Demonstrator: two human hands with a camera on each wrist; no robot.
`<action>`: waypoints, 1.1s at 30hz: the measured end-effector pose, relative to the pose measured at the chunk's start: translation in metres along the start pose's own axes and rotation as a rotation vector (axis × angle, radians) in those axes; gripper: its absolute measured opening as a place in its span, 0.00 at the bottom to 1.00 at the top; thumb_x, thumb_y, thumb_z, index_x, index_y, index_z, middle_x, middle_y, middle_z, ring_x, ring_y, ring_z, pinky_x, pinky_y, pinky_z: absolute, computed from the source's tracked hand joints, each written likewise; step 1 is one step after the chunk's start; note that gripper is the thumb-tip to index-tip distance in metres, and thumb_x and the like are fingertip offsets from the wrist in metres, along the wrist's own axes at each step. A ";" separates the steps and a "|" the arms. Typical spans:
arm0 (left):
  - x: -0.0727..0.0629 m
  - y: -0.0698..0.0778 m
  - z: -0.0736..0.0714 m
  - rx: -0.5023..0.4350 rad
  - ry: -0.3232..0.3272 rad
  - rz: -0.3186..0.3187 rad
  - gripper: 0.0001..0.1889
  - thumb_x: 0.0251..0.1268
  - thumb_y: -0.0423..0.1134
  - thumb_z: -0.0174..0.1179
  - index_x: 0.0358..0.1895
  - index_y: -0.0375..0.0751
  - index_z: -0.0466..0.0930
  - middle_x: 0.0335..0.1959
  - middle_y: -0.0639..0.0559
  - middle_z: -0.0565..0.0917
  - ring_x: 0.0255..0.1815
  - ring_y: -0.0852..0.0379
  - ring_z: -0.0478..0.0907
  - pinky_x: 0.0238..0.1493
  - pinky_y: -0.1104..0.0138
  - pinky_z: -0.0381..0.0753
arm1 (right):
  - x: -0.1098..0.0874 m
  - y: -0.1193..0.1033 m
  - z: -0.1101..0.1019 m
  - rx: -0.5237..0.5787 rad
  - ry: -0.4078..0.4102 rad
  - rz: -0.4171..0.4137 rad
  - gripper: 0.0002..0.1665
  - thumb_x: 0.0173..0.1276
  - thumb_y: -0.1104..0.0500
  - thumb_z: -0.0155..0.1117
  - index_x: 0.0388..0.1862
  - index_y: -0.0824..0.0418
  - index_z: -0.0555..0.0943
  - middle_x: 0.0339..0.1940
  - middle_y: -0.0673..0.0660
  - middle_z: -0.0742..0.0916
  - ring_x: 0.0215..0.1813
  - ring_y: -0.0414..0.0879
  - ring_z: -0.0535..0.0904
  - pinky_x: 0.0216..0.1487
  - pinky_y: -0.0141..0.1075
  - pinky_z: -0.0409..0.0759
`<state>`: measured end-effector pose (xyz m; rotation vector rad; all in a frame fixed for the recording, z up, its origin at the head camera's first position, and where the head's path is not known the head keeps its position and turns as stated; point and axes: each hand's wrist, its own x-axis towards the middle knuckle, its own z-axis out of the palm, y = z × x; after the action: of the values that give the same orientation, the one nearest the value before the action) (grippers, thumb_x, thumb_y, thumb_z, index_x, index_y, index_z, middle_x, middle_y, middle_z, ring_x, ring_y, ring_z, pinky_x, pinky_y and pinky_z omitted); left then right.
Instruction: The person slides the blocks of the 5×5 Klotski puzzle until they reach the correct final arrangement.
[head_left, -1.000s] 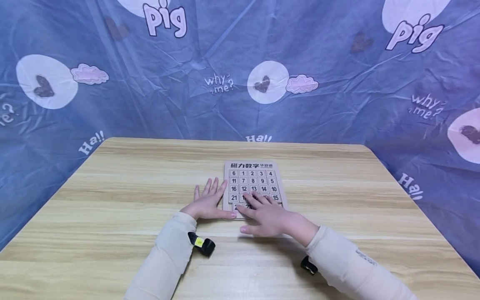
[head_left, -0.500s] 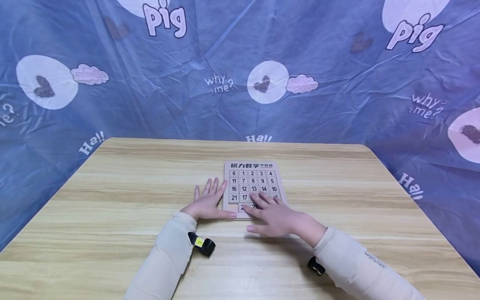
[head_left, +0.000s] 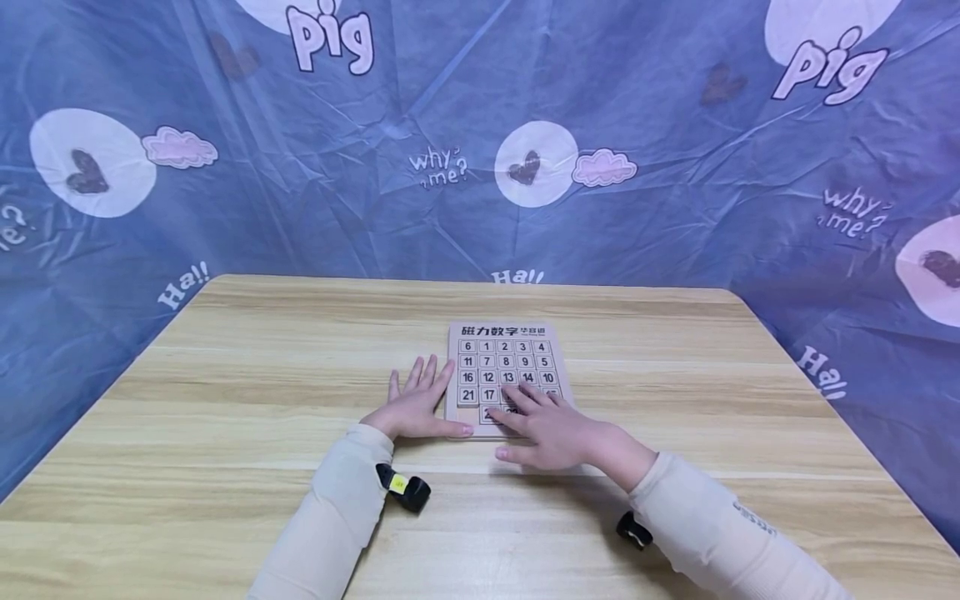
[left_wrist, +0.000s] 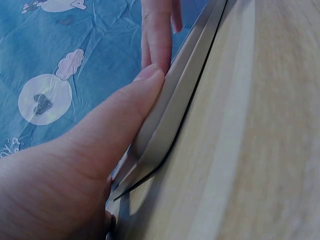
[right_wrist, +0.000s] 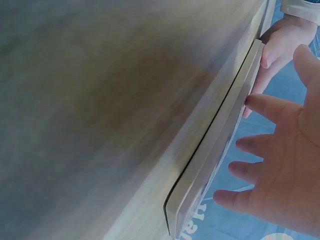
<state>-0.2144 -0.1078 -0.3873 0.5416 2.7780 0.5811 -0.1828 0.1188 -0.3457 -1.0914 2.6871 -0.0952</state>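
A flat number sliding puzzle (head_left: 452,408) lies on the table, its numbered square tiles set in rows. My left hand (head_left: 416,412) is spread along its left edge, thumb (left_wrist: 150,75) resting on the lower left corner. My right hand (head_left: 551,433) is over the lower right part with fingers spread. Its index fingertip touches a bottom-row tile (head_left: 487,414) whose number is partly covered. Left of that tile is a bare slot (head_left: 468,415). Several lower right tiles are hidden under the right hand. In the right wrist view, the index fingertip (right_wrist: 252,101) meets the board's top.
The wood-grain table (head_left: 300,358) extends around the board. A blue printed cloth (head_left: 360,217) hangs behind it and at both sides. Black wrist cameras (head_left: 408,492) sit on the light sleeves.
My right hand has moved slightly right, and the bottom-row tiles under it have slid right, baring the slot at lower left. My left hand has stayed in place.
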 end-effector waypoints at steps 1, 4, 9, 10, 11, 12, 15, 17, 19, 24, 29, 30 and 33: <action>0.000 0.000 0.000 0.001 -0.001 0.000 0.58 0.36 0.73 0.51 0.67 0.47 0.34 0.66 0.41 0.32 0.64 0.46 0.23 0.55 0.47 0.20 | 0.002 0.001 -0.001 0.006 0.001 0.005 0.39 0.61 0.33 0.37 0.66 0.51 0.57 0.67 0.62 0.51 0.65 0.60 0.42 0.56 0.60 0.46; 0.000 0.000 -0.001 0.003 -0.002 -0.002 0.58 0.36 0.73 0.51 0.67 0.47 0.34 0.66 0.41 0.32 0.64 0.46 0.23 0.55 0.47 0.20 | 0.009 0.003 -0.003 0.017 0.007 0.026 0.40 0.60 0.32 0.37 0.66 0.52 0.56 0.67 0.62 0.51 0.65 0.61 0.42 0.56 0.60 0.46; 0.000 0.001 -0.001 -0.001 -0.006 0.001 0.58 0.36 0.73 0.51 0.68 0.47 0.34 0.66 0.41 0.32 0.64 0.46 0.23 0.55 0.47 0.20 | 0.026 0.009 -0.007 0.036 0.020 0.078 0.40 0.60 0.32 0.38 0.67 0.51 0.54 0.67 0.61 0.50 0.65 0.60 0.40 0.56 0.60 0.45; 0.000 0.001 -0.001 -0.001 -0.007 0.004 0.58 0.36 0.73 0.51 0.68 0.47 0.34 0.66 0.41 0.32 0.64 0.46 0.23 0.55 0.47 0.20 | 0.029 0.010 -0.008 0.038 0.023 0.086 0.40 0.60 0.33 0.38 0.67 0.52 0.54 0.67 0.61 0.50 0.65 0.60 0.40 0.56 0.60 0.45; 0.000 0.001 -0.001 -0.002 -0.007 0.005 0.58 0.36 0.73 0.51 0.68 0.47 0.34 0.66 0.41 0.32 0.64 0.46 0.23 0.55 0.47 0.19 | 0.033 0.011 -0.009 0.041 0.026 0.096 0.40 0.61 0.33 0.38 0.67 0.51 0.54 0.67 0.61 0.50 0.65 0.60 0.40 0.57 0.60 0.45; 0.000 0.001 -0.001 0.000 -0.007 0.007 0.58 0.36 0.73 0.51 0.68 0.46 0.34 0.66 0.41 0.32 0.64 0.46 0.23 0.55 0.46 0.19 | 0.036 0.012 -0.009 0.039 0.028 0.105 0.40 0.61 0.33 0.38 0.67 0.51 0.54 0.67 0.61 0.50 0.65 0.60 0.40 0.57 0.60 0.45; 0.000 0.001 -0.001 0.010 -0.006 0.009 0.57 0.37 0.73 0.51 0.67 0.46 0.34 0.66 0.41 0.33 0.64 0.45 0.23 0.55 0.46 0.20 | 0.046 0.015 -0.011 0.037 0.023 0.134 0.40 0.61 0.32 0.37 0.67 0.52 0.52 0.67 0.61 0.49 0.65 0.60 0.40 0.57 0.59 0.44; 0.000 0.001 0.000 0.015 -0.006 0.009 0.57 0.37 0.73 0.51 0.67 0.46 0.34 0.66 0.40 0.33 0.64 0.45 0.24 0.55 0.46 0.20 | 0.052 0.016 -0.011 0.034 0.014 0.157 0.41 0.60 0.32 0.36 0.67 0.51 0.51 0.67 0.61 0.49 0.65 0.60 0.40 0.58 0.59 0.43; 0.000 0.001 0.000 0.015 -0.008 0.006 0.57 0.37 0.73 0.51 0.68 0.47 0.34 0.66 0.41 0.33 0.64 0.45 0.24 0.55 0.46 0.20 | 0.058 0.016 -0.012 0.041 0.003 0.179 0.42 0.60 0.31 0.36 0.68 0.51 0.50 0.67 0.61 0.49 0.65 0.60 0.39 0.58 0.58 0.42; 0.000 0.001 0.000 0.000 -0.016 -0.002 0.57 0.37 0.73 0.50 0.67 0.48 0.34 0.66 0.42 0.32 0.64 0.47 0.23 0.55 0.46 0.20 | 0.070 0.016 -0.014 0.065 -0.001 0.216 0.43 0.59 0.31 0.36 0.68 0.52 0.49 0.67 0.61 0.48 0.65 0.61 0.39 0.58 0.59 0.42; 0.000 0.000 -0.001 -0.002 -0.016 -0.003 0.57 0.37 0.73 0.50 0.67 0.48 0.34 0.66 0.42 0.32 0.64 0.47 0.23 0.55 0.46 0.20 | 0.081 0.018 -0.012 0.056 -0.014 0.266 0.43 0.59 0.30 0.34 0.68 0.50 0.48 0.67 0.61 0.47 0.66 0.59 0.38 0.58 0.58 0.41; 0.000 0.000 -0.001 0.000 -0.015 -0.004 0.57 0.37 0.74 0.50 0.67 0.48 0.33 0.66 0.42 0.32 0.64 0.47 0.23 0.55 0.46 0.20 | 0.083 0.018 -0.012 0.052 -0.018 0.274 0.43 0.59 0.29 0.33 0.68 0.50 0.47 0.67 0.61 0.47 0.66 0.59 0.38 0.58 0.58 0.41; 0.000 0.000 -0.001 0.005 -0.014 -0.006 0.57 0.37 0.74 0.49 0.67 0.48 0.33 0.66 0.42 0.32 0.64 0.47 0.23 0.55 0.46 0.20 | 0.088 0.019 -0.011 0.050 -0.022 0.292 0.43 0.58 0.29 0.33 0.68 0.49 0.48 0.67 0.61 0.47 0.66 0.59 0.37 0.58 0.58 0.39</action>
<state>-0.2143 -0.1080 -0.3860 0.5357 2.7678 0.5674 -0.2588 0.0711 -0.3547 -0.6717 2.7741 -0.0972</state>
